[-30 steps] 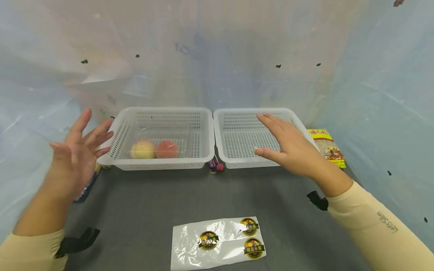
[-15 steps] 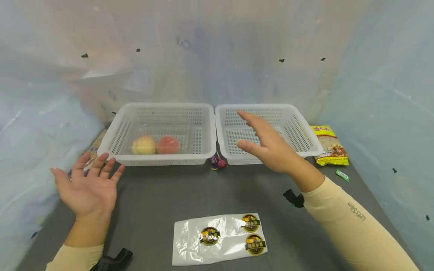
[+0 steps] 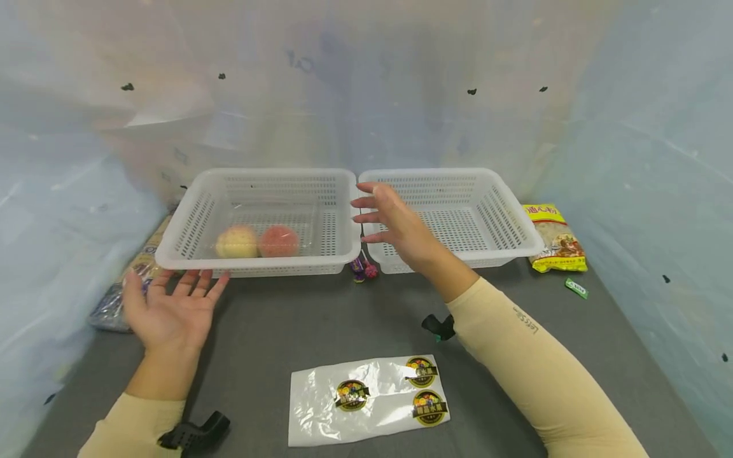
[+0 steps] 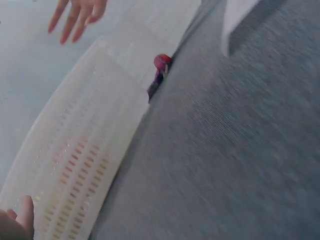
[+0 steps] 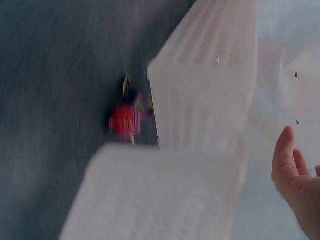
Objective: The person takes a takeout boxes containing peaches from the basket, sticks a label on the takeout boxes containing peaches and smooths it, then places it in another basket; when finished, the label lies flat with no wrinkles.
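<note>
Two white perforated baskets stand side by side at the back of a grey table. The left basket (image 3: pixel 172 254) holds a yellowish fruit (image 3: pixel 235 242) and a reddish fruit (image 3: pixel 278 241). The right basket (image 3: pixel 518 219) has nothing in it. My left hand (image 3: pixel 172 305) hovers palm up, fingers spread, just in front of the left basket's near wall and holds nothing. My right hand (image 3: pixel 389 222) is open with fingers straight, held in the air over the seam between the baskets. A small red and purple wrapped item (image 3: pixel 364 269) lies on the table in the gap below it.
A clear sheet with three round stickers (image 3: pixel 369 401) lies at the table's front. A yellow food packet (image 3: pixel 552 238) and a small green wrapper (image 3: pixel 575 287) sit right of the baskets. A dark packet (image 3: pixel 111 305) lies at the far left. Pale plastic sheeting walls the table.
My right hand has swept left from over the right basket to the seam between baskets. My left hand has dropped from a raised position to low in front of the left basket.
</note>
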A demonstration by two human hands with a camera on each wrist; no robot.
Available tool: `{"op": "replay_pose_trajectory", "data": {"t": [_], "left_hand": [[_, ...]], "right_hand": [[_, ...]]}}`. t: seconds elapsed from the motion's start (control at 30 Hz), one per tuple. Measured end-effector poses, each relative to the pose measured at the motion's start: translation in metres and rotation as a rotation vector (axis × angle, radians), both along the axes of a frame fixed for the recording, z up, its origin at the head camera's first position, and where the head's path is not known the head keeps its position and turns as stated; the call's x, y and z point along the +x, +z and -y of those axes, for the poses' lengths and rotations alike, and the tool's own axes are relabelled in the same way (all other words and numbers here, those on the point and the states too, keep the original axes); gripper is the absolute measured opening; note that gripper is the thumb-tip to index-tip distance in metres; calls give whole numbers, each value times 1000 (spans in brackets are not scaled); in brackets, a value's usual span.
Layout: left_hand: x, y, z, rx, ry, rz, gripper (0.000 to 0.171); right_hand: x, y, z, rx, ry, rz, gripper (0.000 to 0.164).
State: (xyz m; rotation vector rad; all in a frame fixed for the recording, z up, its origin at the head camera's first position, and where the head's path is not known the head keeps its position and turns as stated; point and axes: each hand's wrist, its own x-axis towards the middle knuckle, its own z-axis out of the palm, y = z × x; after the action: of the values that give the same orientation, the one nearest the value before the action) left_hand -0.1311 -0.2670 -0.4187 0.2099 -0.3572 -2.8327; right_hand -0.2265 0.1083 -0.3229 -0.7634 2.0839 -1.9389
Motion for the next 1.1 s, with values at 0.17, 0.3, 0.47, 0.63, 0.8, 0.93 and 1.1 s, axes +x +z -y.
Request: {"op": "replay_pose_trajectory", "data": {"t": [0.17, 0.3, 0.47, 0.63, 0.8, 0.93, 1.1], "left_hand": [[-10, 8, -7, -59, 68, 111, 49], [-15, 8, -11, -102, 112, 154, 47], [-20, 6, -14, -184, 164, 124, 43], [-22, 3, -13, -186, 145, 91, 51], [-20, 1, -10, -180, 127, 63, 53], [-22, 0, -10, -188, 110, 46, 55], [-23, -1, -10, -214, 124, 36, 54]], "right_hand": [[-9, -11, 24, -187, 26, 158, 81], [-14, -17, 45, -250, 3, 258, 80], [-24, -29, 69, -300, -18, 352, 83], [-33, -36, 87, -226, -79, 319, 80], [-41, -37, 104, -123, -174, 234, 82], [-47, -39, 114, -51, -269, 222, 88], [-55, -42, 127, 8, -320, 303, 105]]}}
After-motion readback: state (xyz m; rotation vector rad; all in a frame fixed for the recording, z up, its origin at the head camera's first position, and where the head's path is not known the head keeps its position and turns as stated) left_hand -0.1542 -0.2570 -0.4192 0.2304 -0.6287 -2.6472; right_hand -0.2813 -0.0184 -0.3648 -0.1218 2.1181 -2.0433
